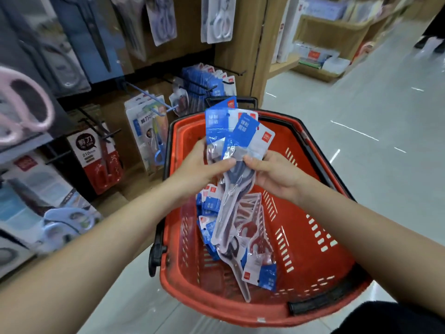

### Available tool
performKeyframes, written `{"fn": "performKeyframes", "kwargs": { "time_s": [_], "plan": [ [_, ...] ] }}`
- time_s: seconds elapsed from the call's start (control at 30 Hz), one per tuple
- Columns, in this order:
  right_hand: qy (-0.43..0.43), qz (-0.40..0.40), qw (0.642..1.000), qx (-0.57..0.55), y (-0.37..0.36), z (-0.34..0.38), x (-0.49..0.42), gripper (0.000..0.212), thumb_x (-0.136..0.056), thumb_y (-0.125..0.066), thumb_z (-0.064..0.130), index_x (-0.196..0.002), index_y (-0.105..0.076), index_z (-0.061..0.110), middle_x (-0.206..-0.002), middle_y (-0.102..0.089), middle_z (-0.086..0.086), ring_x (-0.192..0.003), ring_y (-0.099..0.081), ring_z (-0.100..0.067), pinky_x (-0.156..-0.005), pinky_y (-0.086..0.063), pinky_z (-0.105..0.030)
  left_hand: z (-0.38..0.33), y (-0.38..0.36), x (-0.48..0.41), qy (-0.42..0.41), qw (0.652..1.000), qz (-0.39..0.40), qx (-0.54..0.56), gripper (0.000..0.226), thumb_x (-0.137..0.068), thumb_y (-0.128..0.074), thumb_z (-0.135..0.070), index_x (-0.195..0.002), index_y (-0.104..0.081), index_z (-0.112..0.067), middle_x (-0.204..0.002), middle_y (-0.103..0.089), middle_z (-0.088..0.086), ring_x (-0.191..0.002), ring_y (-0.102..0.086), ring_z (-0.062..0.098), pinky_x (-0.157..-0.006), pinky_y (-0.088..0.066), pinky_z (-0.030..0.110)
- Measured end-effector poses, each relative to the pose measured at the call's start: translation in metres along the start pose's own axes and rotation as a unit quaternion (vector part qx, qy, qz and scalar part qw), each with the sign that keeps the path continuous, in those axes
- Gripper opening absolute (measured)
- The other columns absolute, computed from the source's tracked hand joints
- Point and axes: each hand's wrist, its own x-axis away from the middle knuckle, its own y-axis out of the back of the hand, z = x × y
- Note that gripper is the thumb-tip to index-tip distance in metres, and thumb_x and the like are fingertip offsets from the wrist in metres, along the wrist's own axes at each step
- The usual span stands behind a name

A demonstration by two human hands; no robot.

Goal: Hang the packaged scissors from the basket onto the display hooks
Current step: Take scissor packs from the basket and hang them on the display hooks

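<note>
Bunch of packs held over the basket, clear of its rim. A few packs are fanned, with their header cards up and away from the person.

Left hand: fingers are wrapped round the bunch from the left at about handle height, thumb on the front.

Right hand: fingers are pinched on the right edge of the front pack, just beside the left thumb.

Long axis of the front pack is seen running from its card at the top down to the blade tip, which hangs low inside the basket toward the person. The hang holes are therefore at the far, upper end, above both hands.

More packs are left lying in the basket.

Hooks lie up and to the left of the bunch, pointing out toward the aisle. Those holding matching blue packs are nearest.

Judged: one pack is being separated. The left hand is nearer the hooks, but it carries the bunch. The card end is already turned roughly hookward, so little rotation should be needed
</note>
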Motion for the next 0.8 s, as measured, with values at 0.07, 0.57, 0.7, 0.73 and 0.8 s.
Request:
{"fn": "performKeyframes", "kwargs": {
  "time_s": [0.07, 0.57, 0.7, 0.73, 0.8],
  "plan": [
    [0.0, 0.009, 1.0, -0.01, -0.005, 0.001, 0.0, 0.053, -0.095, -0.058, 0.009, -0.145, -0.049, -0.005, -0.142, -0.059, -0.024, -0.123, -0.064, -0.036, -0.1, -0.056, -0.044, -0.001, 0.002, 0.001, -0.013, 0.999, -0.014, 0.028, 0.063, -0.087, -0.083, -0.013, -0.141, -0.051, -0.011, -0.124, -0.073, 0.001, -0.106, -0.073, 0.014, -0.083, -0.061, 0.029],
    [0.047, -0.094, 0.99, -0.093, -0.046, 0.019, -0.002, 0.052, -0.092, -0.062, 0.013, -0.139, -0.055, -0.008, -0.134, -0.065, -0.026, -0.12, -0.066, -0.037, -0.103, -0.054, -0.055, -0.024, 0.008, 0.022, -0.107, 0.988, -0.084, 0.08, 0.02, -0.093, -0.072, 0.001, -0.107, -0.07, -0.013, -0.09, -0.078, -0.004, -0.082, -0.076, 0.011, -0.066, -0.059, 0.024],
    [0.066, -0.114, 0.987, -0.092, -0.066, 0.037, -0.007, 0.046, -0.091, -0.063, 0.011, -0.134, -0.061, -0.004, -0.131, -0.067, -0.025, -0.123, -0.064, -0.041, -0.105, -0.052, -0.056, -0.037, 0.01, 0.027, -0.108, 0.968, -0.194, 0.119, 0.017, -0.092, -0.072, 0.003, -0.104, -0.072, -0.01, -0.087, -0.077, -0.002, -0.076, -0.074, 0.008, -0.063, -0.061, 0.029],
    [0.071, -0.112, 0.986, -0.097, -0.075, 0.042, -0.011, 0.044, -0.092, -0.062, 0.01, -0.133, -0.061, -0.003, -0.13, -0.068, -0.024, -0.123, -0.064, -0.041, -0.104, -0.053, -0.055, -0.042, 0.014, 0.027, -0.11, 0.958, -0.231, 0.13, 0.017, -0.091, -0.073, 0.0, -0.102, -0.073, -0.013, -0.09, -0.079, -0.001, -0.08, -0.075, 0.012, -0.069, -0.062, 0.034],
    [0.082, -0.1, 0.986, -0.109, -0.096, 0.053, -0.02, 0.04, -0.095, -0.059, 0.006, -0.135, -0.061, 0.0, -0.128, -0.069, -0.021, -0.119, -0.067, -0.037, -0.101, -0.055, -0.05, -0.053, 0.025, 0.031, -0.115, 0.934, -0.298, 0.162, 0.019, -0.089, -0.076, -0.004, -0.105, -0.074, -0.014, -0.099, -0.08, 0.002, -0.089, -0.076, 0.017, -0.079, -0.06, 0.037]
  ]
}}
